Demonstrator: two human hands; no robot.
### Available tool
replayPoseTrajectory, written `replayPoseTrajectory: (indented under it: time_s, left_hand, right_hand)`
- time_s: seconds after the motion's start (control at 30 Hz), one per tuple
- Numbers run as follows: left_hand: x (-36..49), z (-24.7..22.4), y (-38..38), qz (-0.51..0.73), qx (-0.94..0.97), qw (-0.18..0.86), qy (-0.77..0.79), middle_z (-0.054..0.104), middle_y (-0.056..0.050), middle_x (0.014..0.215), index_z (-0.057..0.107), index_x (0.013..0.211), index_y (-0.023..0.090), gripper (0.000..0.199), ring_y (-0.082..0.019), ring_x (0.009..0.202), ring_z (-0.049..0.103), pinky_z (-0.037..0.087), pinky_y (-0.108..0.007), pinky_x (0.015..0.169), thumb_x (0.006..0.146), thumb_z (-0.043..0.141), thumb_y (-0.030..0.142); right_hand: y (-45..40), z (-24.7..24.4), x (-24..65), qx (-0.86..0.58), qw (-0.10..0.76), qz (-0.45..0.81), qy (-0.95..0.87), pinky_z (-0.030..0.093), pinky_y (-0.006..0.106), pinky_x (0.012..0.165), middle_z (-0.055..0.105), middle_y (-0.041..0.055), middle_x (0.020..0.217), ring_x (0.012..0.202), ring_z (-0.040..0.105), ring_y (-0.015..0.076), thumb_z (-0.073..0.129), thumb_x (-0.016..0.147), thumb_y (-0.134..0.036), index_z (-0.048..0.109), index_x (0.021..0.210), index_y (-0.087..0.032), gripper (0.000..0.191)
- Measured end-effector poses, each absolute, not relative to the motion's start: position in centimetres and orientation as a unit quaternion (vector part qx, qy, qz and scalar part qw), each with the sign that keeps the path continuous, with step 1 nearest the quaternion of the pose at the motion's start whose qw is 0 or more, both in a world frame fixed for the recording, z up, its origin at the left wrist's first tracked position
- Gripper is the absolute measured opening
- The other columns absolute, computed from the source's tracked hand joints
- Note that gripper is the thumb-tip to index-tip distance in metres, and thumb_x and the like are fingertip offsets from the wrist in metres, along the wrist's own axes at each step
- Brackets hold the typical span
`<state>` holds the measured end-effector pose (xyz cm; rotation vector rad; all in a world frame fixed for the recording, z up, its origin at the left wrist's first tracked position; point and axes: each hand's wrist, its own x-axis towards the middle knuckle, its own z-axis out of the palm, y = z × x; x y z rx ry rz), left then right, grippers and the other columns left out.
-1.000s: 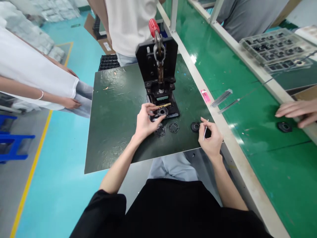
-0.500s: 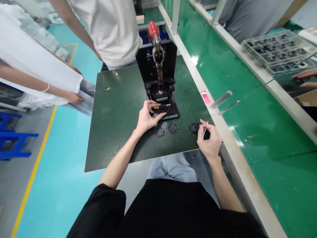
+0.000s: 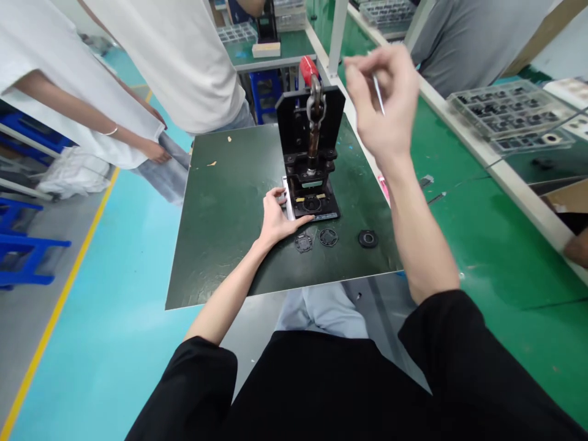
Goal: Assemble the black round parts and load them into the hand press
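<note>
A black hand press (image 3: 310, 128) with a red-gripped lever (image 3: 307, 68) stands upright on the dark green board (image 3: 220, 202). In its base lies a round black part (image 3: 312, 203). My left hand (image 3: 277, 222) lies at the base's front left corner, thumb stretched along the front edge and fingers apart by the left side. Raised to the right of the lever and apart from it, my right hand (image 3: 388, 110) is closed on a thin pale stick (image 3: 378, 95). Two flat black rings (image 3: 328, 237) and a thicker black ring (image 3: 367, 239) lie before the press.
Two people in white shirts (image 3: 193, 67) stand beyond the board's left side. A pale rail (image 3: 367, 144) borders the green bench (image 3: 500, 294) on the right, where clear compartment trays (image 3: 509, 110) hold small black parts. Blue stools (image 3: 27, 251) stand at the far left.
My right hand has risen from beside the thicker ring to lever height, still with the stick. My left hand has come off the part in the press and shifted to the base's corner.
</note>
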<state>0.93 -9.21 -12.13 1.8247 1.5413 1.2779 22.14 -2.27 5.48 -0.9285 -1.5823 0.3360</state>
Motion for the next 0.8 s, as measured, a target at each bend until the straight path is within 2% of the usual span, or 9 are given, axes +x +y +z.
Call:
replayPoseTrajectory:
  time_s: [0.07,0.13,0.27,0.33,0.4,0.5,0.57,0.67,0.8]
  left_hand:
    - [1.0,-12.1,-9.3,0.453,0.663,0.23,0.549,0.055,-0.019,0.136,0.04,0.126,0.019,0.095,-0.033,0.133,0.06,0.052,-0.052,0.116,0.057,0.098,0.049]
    - [1.0,-11.8,-9.4,0.438,0.666,0.252,0.548,0.059,-0.02,0.138,0.038,0.124,0.02,0.09,-0.033,0.135,0.061,0.051,-0.053,0.117,0.061,0.096,0.049]
    - [1.1,-11.3,-9.7,0.409,0.66,0.275,0.567,0.065,-0.021,0.139,0.036,0.117,0.024,0.086,-0.035,0.136,0.062,0.053,-0.053,0.114,0.062,0.096,0.05]
    - [1.1,-11.2,-9.7,0.402,0.657,0.275,0.576,0.065,-0.021,0.14,0.036,0.115,0.025,0.085,-0.037,0.136,0.062,0.053,-0.055,0.113,0.061,0.096,0.05]
    - [1.2,-11.1,-9.6,0.396,0.656,0.272,0.582,0.066,-0.02,0.14,0.035,0.115,0.025,0.084,-0.038,0.135,0.063,0.054,-0.056,0.112,0.062,0.096,0.049]
    - [1.3,-11.0,-9.6,0.39,0.652,0.273,0.591,0.066,-0.021,0.14,0.036,0.114,0.024,0.085,-0.039,0.135,0.063,0.052,-0.055,0.113,0.06,0.097,0.046]
    - [1.4,-10.8,-9.7,0.386,0.647,0.276,0.596,0.065,-0.022,0.141,0.036,0.114,0.024,0.084,-0.038,0.136,0.062,0.051,-0.055,0.115,0.06,0.097,0.046]
    - [1.5,-10.6,-9.9,0.384,0.646,0.273,0.6,0.065,-0.021,0.142,0.037,0.115,0.024,0.083,-0.037,0.138,0.061,0.05,-0.054,0.117,0.062,0.096,0.048]
    - [1.6,-10.4,-10.1,0.388,0.649,0.271,0.595,0.066,-0.02,0.141,0.037,0.115,0.025,0.082,-0.036,0.139,0.06,0.051,-0.051,0.116,0.063,0.096,0.047]
  right_hand:
    - [1.2,7.2,20.4,-0.45,0.507,0.202,-0.707,0.058,0.033,0.107,0.071,-0.0043,0.091,0.105,0.074,0.0119,0.062,0.104,-0.042,0.053,0.085,-0.021,0.03]
    - [3.2,8.3,19.3,-0.444,0.456,0.285,-0.717,0.058,0.039,0.108,0.071,-0.0041,0.085,0.1,0.075,0.0126,0.054,0.107,-0.04,0.054,0.078,-0.017,0.037]
    - [3.2,10.3,19.0,-0.375,0.475,0.394,-0.692,0.065,0.04,0.096,0.073,-0.0055,0.086,0.082,0.075,0.0083,0.068,0.099,-0.023,0.047,0.077,-0.021,0.03]
    - [1.6,11.1,19.1,-0.329,0.526,0.368,-0.692,0.065,0.034,0.093,0.068,-0.0093,0.086,0.083,0.074,0.0065,0.072,0.092,-0.012,0.043,0.079,-0.024,0.034]
    - [-1.0,11.1,19.0,-0.242,0.601,0.296,-0.702,0.065,0.031,0.093,0.064,-0.0079,0.093,0.092,0.074,0.0087,0.074,0.09,-0.013,0.044,0.085,-0.026,0.033]
    - [-5.5,8.5,18.3,-0.161,0.692,0.167,-0.683,0.065,0.036,0.098,0.064,-0.001,0.107,0.11,0.073,0.0156,0.069,0.098,-0.025,0.047,0.092,-0.027,0.023]
    - [-7.7,5.5,17.7,-0.169,0.725,0.115,-0.658,0.062,0.042,0.105,0.067,-0.0011,0.109,0.113,0.073,0.0166,0.058,0.105,-0.029,0.043,0.089,-0.028,0.022]
    - [-8.4,0.5,17.4,-0.138,0.732,0.049,-0.666,0.056,0.053,0.112,0.071,-0.0027,0.1,0.11,0.075,0.019,0.054,0.106,-0.03,0.042,0.085,-0.028,0.024]
    - [-6.7,-3.7,18.0,-0.18,0.683,0.043,-0.707,0.048,0.06,0.118,0.074,-0.0015,0.103,0.121,0.071,0.0211,0.049,0.107,-0.041,0.048,0.085,-0.027,0.026]
